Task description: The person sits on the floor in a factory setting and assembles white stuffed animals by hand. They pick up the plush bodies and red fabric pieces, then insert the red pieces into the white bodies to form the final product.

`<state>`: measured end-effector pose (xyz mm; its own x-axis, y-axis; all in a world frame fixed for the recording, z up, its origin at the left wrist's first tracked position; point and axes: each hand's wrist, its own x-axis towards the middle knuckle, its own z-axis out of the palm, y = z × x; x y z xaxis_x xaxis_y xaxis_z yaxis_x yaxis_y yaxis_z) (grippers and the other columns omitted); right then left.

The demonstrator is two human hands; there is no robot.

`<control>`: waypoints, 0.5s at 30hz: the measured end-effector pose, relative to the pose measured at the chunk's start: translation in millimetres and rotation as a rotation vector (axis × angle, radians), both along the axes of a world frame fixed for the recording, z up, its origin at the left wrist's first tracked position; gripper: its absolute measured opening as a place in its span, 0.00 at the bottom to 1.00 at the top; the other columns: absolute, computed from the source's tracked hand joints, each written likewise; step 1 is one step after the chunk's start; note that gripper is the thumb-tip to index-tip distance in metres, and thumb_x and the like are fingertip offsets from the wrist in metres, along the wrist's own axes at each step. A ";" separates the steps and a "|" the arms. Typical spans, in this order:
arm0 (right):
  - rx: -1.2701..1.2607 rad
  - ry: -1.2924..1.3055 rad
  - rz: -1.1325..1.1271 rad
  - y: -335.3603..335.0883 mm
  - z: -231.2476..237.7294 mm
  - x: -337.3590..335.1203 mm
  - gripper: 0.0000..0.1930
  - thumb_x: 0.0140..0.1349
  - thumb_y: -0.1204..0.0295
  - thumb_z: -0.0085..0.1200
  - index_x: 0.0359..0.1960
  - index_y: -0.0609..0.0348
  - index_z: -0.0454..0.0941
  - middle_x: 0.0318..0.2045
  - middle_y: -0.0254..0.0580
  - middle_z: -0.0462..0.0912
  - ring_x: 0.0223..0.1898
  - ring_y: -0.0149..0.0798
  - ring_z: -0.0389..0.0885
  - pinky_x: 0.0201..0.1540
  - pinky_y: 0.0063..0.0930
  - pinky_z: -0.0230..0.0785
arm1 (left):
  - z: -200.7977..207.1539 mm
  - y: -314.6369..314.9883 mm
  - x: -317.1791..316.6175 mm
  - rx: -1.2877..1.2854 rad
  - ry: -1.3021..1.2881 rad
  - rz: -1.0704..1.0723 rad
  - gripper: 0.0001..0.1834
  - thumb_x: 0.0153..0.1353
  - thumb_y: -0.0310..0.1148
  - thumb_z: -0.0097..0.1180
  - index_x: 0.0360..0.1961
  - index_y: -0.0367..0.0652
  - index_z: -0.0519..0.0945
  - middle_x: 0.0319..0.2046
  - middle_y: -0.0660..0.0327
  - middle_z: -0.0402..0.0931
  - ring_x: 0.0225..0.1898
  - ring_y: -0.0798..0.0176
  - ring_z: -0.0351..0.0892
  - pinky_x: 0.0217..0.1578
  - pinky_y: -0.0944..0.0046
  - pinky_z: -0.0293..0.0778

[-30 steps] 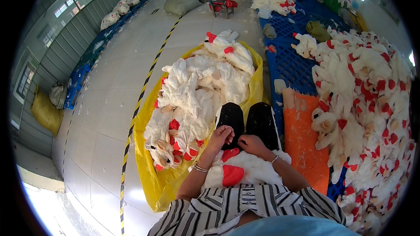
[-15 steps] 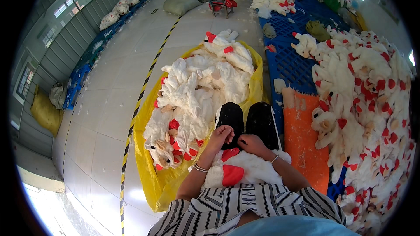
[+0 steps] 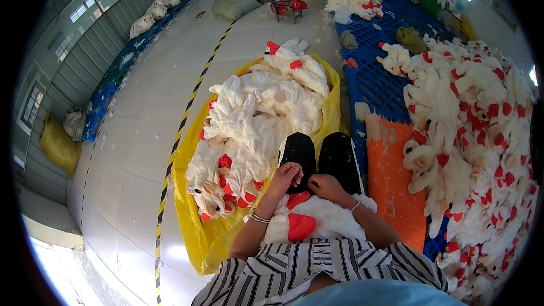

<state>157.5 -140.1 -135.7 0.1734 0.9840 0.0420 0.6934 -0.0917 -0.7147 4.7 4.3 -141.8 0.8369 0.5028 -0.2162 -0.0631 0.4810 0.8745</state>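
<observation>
A white plush toy skin (image 3: 334, 222) with red patches lies across my lap, between my forearms. My left hand (image 3: 287, 178) is raised just above its far edge, fingers curled in a pinch. Close by on the right, my right hand (image 3: 327, 186) is also closed, its fingertips turned toward the left one. Anything between the fingers is too small to make out. Beyond the hands are my two black shoes (image 3: 340, 156). A pile of similar white plush skins (image 3: 255, 110) with red parts rests on a yellow plastic sheet (image 3: 190, 232) ahead and to the left.
On the right, a large heap of white and red plush skins (image 3: 470, 119) covers blue pallets (image 3: 365, 76). An orange mat (image 3: 391, 175) lies beside me. Farther off stand a small chair (image 3: 286, 7) and a grey-green sack (image 3: 235, 4). Black-and-yellow tape (image 3: 187, 110) crosses the tiled floor.
</observation>
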 end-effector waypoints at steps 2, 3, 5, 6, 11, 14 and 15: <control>0.004 -0.003 0.003 -0.1 -0.5 0.2 0.09 0.61 0.66 0.58 0.33 0.59 0.80 0.30 0.50 0.83 0.33 0.53 0.83 0.36 0.41 0.74 | 0.4 0.0 0.1 0.000 -0.001 -0.002 0.09 0.73 0.36 0.49 0.39 0.44 0.77 0.29 0.68 0.77 0.25 0.75 0.74 0.26 0.75 0.72; 0.003 -0.006 0.003 0.0 -0.3 0.1 0.09 0.61 0.66 0.58 0.33 0.59 0.80 0.30 0.50 0.83 0.33 0.53 0.83 0.36 0.41 0.74 | 0.2 0.1 0.0 0.001 0.000 -0.004 0.09 0.73 0.36 0.49 0.39 0.44 0.77 0.29 0.68 0.77 0.25 0.75 0.74 0.26 0.75 0.72; 0.000 -0.013 0.002 0.3 -0.1 0.0 0.09 0.61 0.65 0.58 0.33 0.59 0.81 0.31 0.49 0.83 0.33 0.53 0.83 0.36 0.42 0.74 | -0.2 0.3 -0.3 0.001 0.001 -0.005 0.09 0.73 0.36 0.49 0.39 0.44 0.77 0.29 0.68 0.77 0.25 0.76 0.74 0.26 0.75 0.72; 0.000 -0.014 0.002 0.3 -0.1 0.0 0.09 0.61 0.65 0.58 0.33 0.59 0.81 0.31 0.49 0.83 0.33 0.53 0.83 0.36 0.42 0.74 | 0.2 0.2 -0.4 0.000 0.002 -0.005 0.09 0.73 0.36 0.49 0.39 0.44 0.77 0.29 0.68 0.77 0.25 0.76 0.74 0.26 0.75 0.72; 0.007 -0.019 0.003 0.4 -0.3 -0.1 0.09 0.60 0.65 0.58 0.33 0.58 0.81 0.31 0.49 0.83 0.33 0.53 0.83 0.36 0.42 0.75 | 1.3 -0.3 0.1 0.001 0.003 0.002 0.09 0.73 0.36 0.49 0.39 0.44 0.77 0.29 0.68 0.77 0.24 0.75 0.74 0.26 0.75 0.71; -0.003 -0.020 -0.001 0.5 -0.3 -0.2 0.09 0.60 0.65 0.58 0.33 0.58 0.81 0.31 0.49 0.83 0.33 0.53 0.83 0.36 0.41 0.75 | 1.5 0.2 -0.4 0.000 0.001 -0.007 0.09 0.73 0.36 0.49 0.39 0.44 0.77 0.29 0.68 0.77 0.25 0.76 0.74 0.26 0.75 0.72; -0.006 -0.019 -0.001 0.7 0.2 -0.3 0.09 0.60 0.65 0.58 0.33 0.58 0.81 0.31 0.49 0.83 0.33 0.53 0.83 0.36 0.41 0.75 | 1.1 0.4 -0.3 -0.002 -0.001 -0.007 0.09 0.73 0.36 0.49 0.39 0.44 0.77 0.29 0.68 0.77 0.25 0.76 0.74 0.26 0.75 0.72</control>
